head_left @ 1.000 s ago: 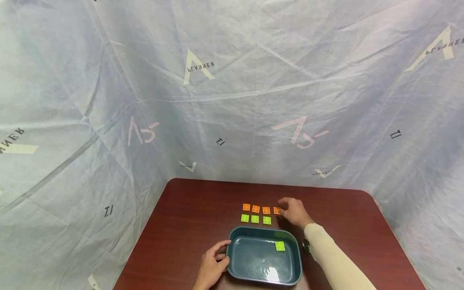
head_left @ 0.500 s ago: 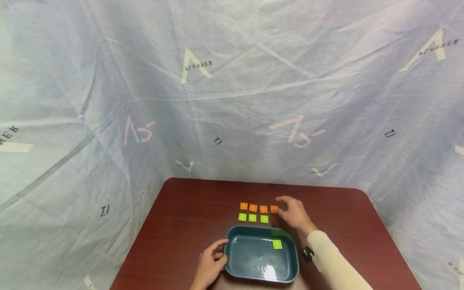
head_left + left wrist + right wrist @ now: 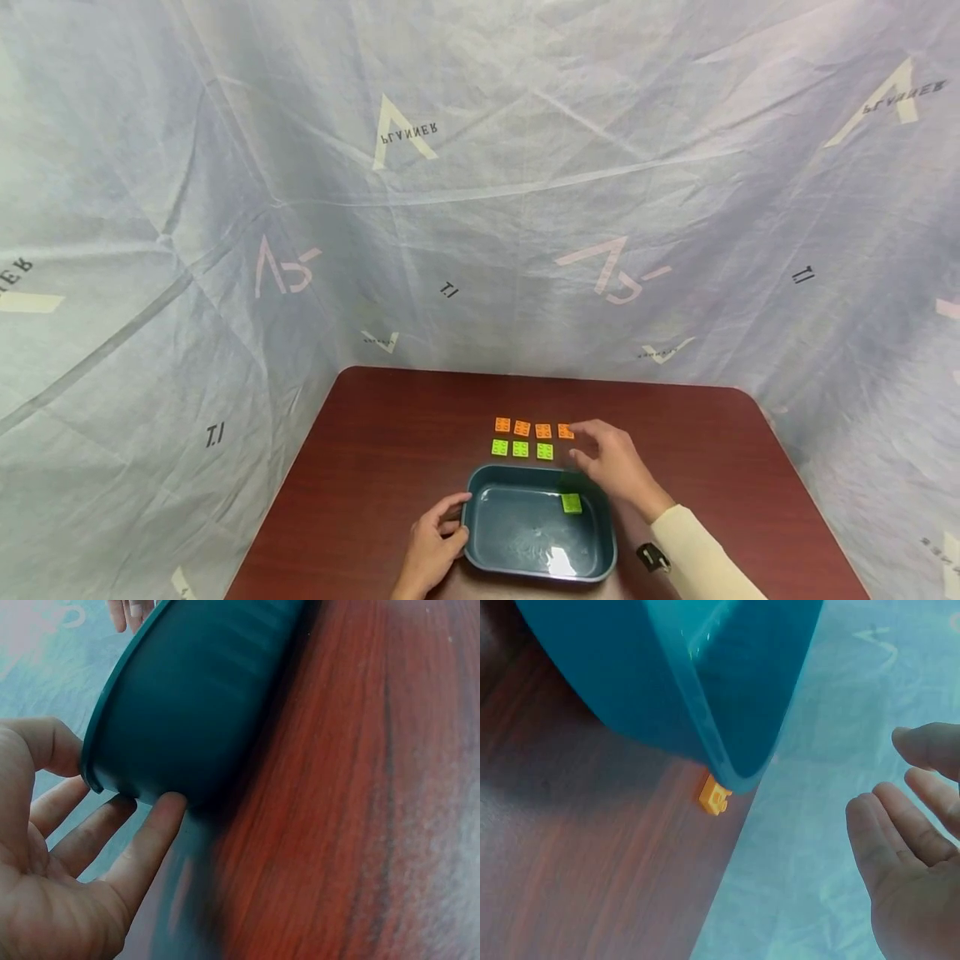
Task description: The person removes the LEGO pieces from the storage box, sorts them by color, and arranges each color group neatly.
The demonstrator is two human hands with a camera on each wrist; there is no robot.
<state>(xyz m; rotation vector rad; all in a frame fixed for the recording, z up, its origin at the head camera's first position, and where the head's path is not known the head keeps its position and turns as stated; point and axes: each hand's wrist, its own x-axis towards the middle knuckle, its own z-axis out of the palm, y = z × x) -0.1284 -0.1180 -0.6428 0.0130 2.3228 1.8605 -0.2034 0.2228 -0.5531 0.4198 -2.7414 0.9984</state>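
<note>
My left hand (image 3: 432,542) holds the left end of the dark teal tub (image 3: 491,569); fingertips press its outer wall in the left wrist view, with one digit at the rim. Inside lies one green toy brick (image 3: 572,503). Behind the tub, a row of green bricks (image 3: 521,449) lies before a row of orange bricks (image 3: 522,428). My right hand (image 3: 621,469), its fingers spread, hovers above the tub's back right corner, index finger by the rightmost orange brick (image 3: 564,431). Nothing shows between its fingers in the right wrist view, where one orange brick (image 3: 715,796) appears beside the tub.
The bricks and tub stand on a dark red wooden table (image 3: 390,450) with rounded back corners. Pale printed sheeting (image 3: 480,208) hangs behind the table and on both sides. A black band (image 3: 652,557) is on my right wrist.
My right hand has drawn back from the rightmost orange brick toward the tub, and its thumb has moved away from that brick. The orange bricks stay in their row. My left hand keeps its place.
</note>
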